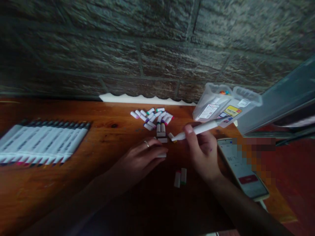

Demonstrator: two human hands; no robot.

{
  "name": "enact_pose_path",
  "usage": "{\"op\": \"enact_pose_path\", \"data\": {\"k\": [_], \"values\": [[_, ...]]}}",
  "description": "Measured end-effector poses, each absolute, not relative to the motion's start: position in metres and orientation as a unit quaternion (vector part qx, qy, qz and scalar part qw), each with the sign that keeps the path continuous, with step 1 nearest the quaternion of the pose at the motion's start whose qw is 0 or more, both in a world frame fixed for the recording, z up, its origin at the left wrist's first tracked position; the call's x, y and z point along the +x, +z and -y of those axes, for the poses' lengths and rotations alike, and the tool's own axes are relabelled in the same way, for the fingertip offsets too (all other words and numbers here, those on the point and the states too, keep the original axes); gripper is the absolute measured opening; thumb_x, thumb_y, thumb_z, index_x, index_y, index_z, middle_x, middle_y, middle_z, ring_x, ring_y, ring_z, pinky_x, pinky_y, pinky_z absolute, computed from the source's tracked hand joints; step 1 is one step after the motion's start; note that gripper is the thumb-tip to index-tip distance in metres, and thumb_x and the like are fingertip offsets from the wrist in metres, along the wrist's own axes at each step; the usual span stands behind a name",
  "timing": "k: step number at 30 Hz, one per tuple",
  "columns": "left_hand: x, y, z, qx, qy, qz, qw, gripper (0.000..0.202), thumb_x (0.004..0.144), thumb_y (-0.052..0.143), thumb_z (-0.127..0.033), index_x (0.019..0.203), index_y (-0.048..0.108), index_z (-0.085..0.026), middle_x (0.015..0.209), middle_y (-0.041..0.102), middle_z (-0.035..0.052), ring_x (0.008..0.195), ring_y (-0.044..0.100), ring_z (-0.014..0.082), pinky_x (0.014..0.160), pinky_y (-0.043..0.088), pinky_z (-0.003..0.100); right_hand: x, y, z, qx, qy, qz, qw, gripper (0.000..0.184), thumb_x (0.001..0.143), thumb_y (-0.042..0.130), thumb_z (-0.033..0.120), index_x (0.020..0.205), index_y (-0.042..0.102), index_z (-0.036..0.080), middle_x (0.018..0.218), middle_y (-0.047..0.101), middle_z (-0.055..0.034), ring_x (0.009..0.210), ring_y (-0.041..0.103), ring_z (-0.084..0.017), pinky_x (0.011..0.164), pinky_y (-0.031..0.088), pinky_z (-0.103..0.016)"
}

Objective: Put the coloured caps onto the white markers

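Observation:
My right hand (203, 149) is closed round a white marker (208, 127), which slants up to the right. The marker's lower left end is beside a loose cap with a yellow end (172, 137). My left hand (141, 155), with a ring on one finger, has its fingertips closed on a white marker cap (161, 155). Just beyond those fingertips, several more caps stand and lie close together, among them a white cap (162, 140). A loose pile of white caps with coloured ends (151, 116) lies farther back on the wooden table (110, 114).
To the left, several white markers (44, 141) lie side by side in a row. Two caps (180, 178) lie between my forearms. Clear plastic cases (213, 101) stand at the back right, near a stone wall (157, 62). A phone (242, 170) lies by the right edge.

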State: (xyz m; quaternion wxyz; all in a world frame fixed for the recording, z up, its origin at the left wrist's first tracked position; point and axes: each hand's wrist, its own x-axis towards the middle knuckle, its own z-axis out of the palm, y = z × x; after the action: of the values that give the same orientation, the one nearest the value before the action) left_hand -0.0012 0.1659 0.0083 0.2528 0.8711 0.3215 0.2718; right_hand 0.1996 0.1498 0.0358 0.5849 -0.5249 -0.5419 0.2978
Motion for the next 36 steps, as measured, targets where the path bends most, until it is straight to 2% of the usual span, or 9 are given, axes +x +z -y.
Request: {"op": "enact_pose_path", "data": {"k": [5, 9, 12, 19, 23, 26, 29, 33, 36], "values": [[0.006, 0.021, -0.168, 0.736, 0.32, -0.411, 0.433, 0.021, 0.095, 0.064, -0.033, 0.11, 0.069, -0.021, 0.111, 0.073, -0.0008, 0.104, 0.067, 0.0084, 0.096, 0.049, 0.016, 0.206, 0.036, -0.142, -0.519, 0.276, 0.549, 0.594, 0.026, 0.092, 0.063, 0.041, 0.094, 0.068, 0.015, 0.066, 0.061, -0.0011, 0.056, 0.057, -0.008, 0.048, 0.043, -0.018], [0.01, 0.017, -0.171, 0.643, 0.374, -0.407, 0.531, 0.023, 0.091, 0.069, -0.033, 0.106, 0.066, -0.016, 0.113, 0.072, 0.0037, 0.107, 0.067, 0.0102, 0.095, 0.051, 0.018, 0.205, 0.037, -0.137, -0.503, 0.24, 0.595, 0.579, 0.018, 0.091, 0.066, 0.033, 0.096, 0.07, 0.017, 0.087, 0.07, -0.0061, 0.071, 0.067, -0.011, 0.054, 0.051, -0.018], [0.012, 0.011, -0.172, 0.591, 0.399, -0.388, 0.584, 0.024, 0.086, 0.074, -0.03, 0.1, 0.062, -0.015, 0.111, 0.072, 0.0047, 0.104, 0.068, 0.0105, 0.093, 0.053, 0.018, 0.202, 0.038, -0.136, -0.484, 0.196, 0.631, 0.573, 0.012, 0.089, 0.067, 0.025, 0.098, 0.07, 0.018, 0.095, 0.072, -0.0053, 0.081, 0.07, -0.012, 0.063, 0.056, -0.018], [0.012, 0.005, -0.172, 0.571, 0.413, -0.383, 0.598, 0.026, 0.082, 0.078, -0.032, 0.097, 0.065, -0.015, 0.111, 0.071, 0.0041, 0.1, 0.069, 0.0108, 0.09, 0.056, 0.018, 0.205, 0.031, -0.139, -0.458, 0.157, 0.685, 0.544, 0.014, 0.087, 0.069, 0.022, 0.101, 0.07, 0.019, 0.093, 0.073, -0.0044, 0.081, 0.07, -0.012, 0.067, 0.058, -0.018], [0.014, 0.007, -0.171, 0.582, 0.414, -0.39, 0.581, 0.022, 0.084, 0.076, -0.029, 0.098, 0.069, -0.014, 0.101, 0.072, 0.0025, 0.09, 0.068, 0.008, 0.084, 0.056, 0.015, 0.206, 0.026, -0.139, -0.457, 0.168, 0.698, 0.525, 0.02, 0.086, 0.072, 0.022, 0.106, 0.07, 0.021, 0.099, 0.073, -0.0043, 0.087, 0.07, -0.012, 0.068, 0.058, -0.017], [0.013, 0.009, -0.172, 0.598, 0.408, -0.389, 0.57, 0.02, 0.088, 0.071, -0.028, 0.102, 0.071, -0.014, 0.102, 0.073, 0.0035, 0.092, 0.069, 0.0091, 0.085, 0.056, 0.016, 0.204, 0.027, -0.14, -0.466, 0.179, 0.684, 0.532, 0.02, 0.085, 0.072, 0.023, 0.105, 0.07, 0.021, 0.099, 0.073, -0.0039, 0.087, 0.071, -0.012, 0.068, 0.057, -0.017], [0.009, 0.007, -0.173, 0.673, 0.392, -0.395, 0.487, 0.022, 0.091, 0.068, -0.03, 0.108, 0.071, -0.016, 0.104, 0.074, 0.0036, 0.09, 0.069, 0.0101, 0.083, 0.055, 0.019, 0.206, 0.032, -0.144, -0.481, 0.207, 0.638, 0.565, 0.015, 0.086, 0.072, 0.029, 0.098, 0.071, 0.02, 0.091, 0.072, -0.0044, 0.076, 0.069, -0.011, 0.061, 0.054, -0.019], [0.003, -0.004, -0.177, 0.84, 0.337, -0.371, 0.206, 0.019, 0.089, 0.072, -0.029, 0.105, 0.074, -0.018, 0.104, 0.073, 0.0035, 0.1, 0.065, 0.0158, 0.094, 0.051, 0.028, 0.213, 0.034, -0.153, -0.534, 0.257, 0.545, 0.593, 0.029, 0.087, 0.07, 0.043, 0.097, 0.071, 0.017, 0.058, 0.056, 0.0018, 0.048, 0.049, -0.007, 0.044, 0.038, -0.019], [-0.002, -0.013, -0.182, 0.886, 0.288, -0.353, 0.081, 0.018, 0.089, 0.072, -0.029, 0.104, 0.075, -0.021, 0.106, 0.071, 0.0034, 0.105, 0.062, 0.0191, 0.095, 0.05, 0.032, 0.215, 0.031, -0.159, -0.555, 0.273, 0.513, 0.595, 0.035, 0.087, 0.068, 0.048, 0.096, 0.069, 0.014, 0.051, 0.046, 0.005, 0.043, 0.039, -0.005, 0.042, 0.03, -0.019]]}}
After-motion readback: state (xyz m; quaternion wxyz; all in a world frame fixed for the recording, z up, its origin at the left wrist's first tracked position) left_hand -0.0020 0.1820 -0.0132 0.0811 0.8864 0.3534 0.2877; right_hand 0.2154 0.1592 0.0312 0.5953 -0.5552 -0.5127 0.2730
